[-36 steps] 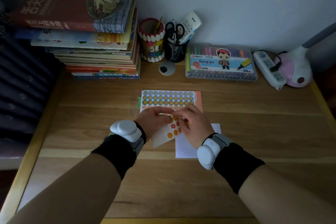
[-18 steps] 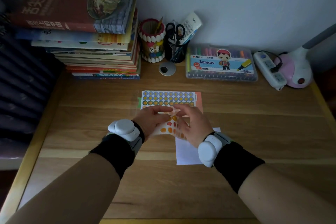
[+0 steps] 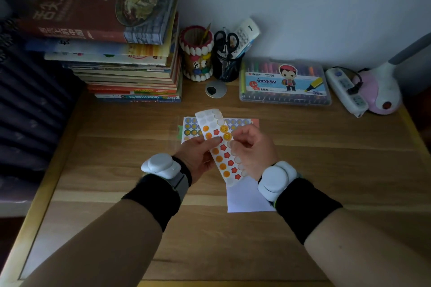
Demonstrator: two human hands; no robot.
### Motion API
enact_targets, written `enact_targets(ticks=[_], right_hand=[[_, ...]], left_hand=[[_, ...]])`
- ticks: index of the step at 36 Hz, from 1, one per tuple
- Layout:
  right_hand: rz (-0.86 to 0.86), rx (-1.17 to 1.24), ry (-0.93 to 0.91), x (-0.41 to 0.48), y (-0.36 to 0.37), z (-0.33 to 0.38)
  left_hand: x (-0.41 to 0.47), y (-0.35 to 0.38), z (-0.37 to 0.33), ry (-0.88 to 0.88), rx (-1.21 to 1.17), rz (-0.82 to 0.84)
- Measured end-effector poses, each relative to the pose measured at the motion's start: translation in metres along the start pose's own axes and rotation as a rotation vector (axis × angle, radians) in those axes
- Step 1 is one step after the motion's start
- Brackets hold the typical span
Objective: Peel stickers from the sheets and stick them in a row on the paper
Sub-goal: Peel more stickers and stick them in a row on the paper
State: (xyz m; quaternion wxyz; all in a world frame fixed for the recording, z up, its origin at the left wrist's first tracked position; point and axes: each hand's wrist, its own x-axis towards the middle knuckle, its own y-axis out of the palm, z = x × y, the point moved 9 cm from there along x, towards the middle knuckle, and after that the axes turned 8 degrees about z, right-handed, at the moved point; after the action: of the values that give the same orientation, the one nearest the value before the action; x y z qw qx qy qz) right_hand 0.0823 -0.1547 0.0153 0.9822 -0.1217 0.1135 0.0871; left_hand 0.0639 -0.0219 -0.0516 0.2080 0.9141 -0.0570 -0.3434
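Left hand: we see the left hand (image 3: 198,158) gripping the held sticker sheet (image 3: 222,158) by its left edge, thumb on top, lifted above the worktop (image 3: 116,147).
Right hand: the right hand (image 3: 253,149) curls its fingers (image 3: 245,134), thumb and forefinger pinching an orange smiley sticker (image 3: 227,136) at the sheet's right edge.
Held sheet: tilted, with orange rounds, red stars and many bare spots.
Second sheet: a flat sticker sheet (image 3: 190,127) lies just behind the hands.
Paper: the white paper (image 3: 245,198) lies flat on the worktop under our hands, partly hidden.
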Motion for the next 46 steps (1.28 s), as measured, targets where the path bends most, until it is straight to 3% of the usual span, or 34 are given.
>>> enact_targets(ticks=[13, 35, 46], right_hand=[[-0.002, -0.395, -0.15, -0.003, 0.003, 0.007], [-0.039, -0.511, -0.236, -0.006, 0.004, 0.014], [0.009, -0.565, -0.336, -0.011, 0.011, 0.014]], left_hand=[[0.0, 0.004, 0.004, 0.011, -0.021, 0.026], [0.001, 0.0, 0.006, -0.002, -0.001, -0.014], [0.002, -0.004, 0.007, -0.027, 0.147, -0.052]])
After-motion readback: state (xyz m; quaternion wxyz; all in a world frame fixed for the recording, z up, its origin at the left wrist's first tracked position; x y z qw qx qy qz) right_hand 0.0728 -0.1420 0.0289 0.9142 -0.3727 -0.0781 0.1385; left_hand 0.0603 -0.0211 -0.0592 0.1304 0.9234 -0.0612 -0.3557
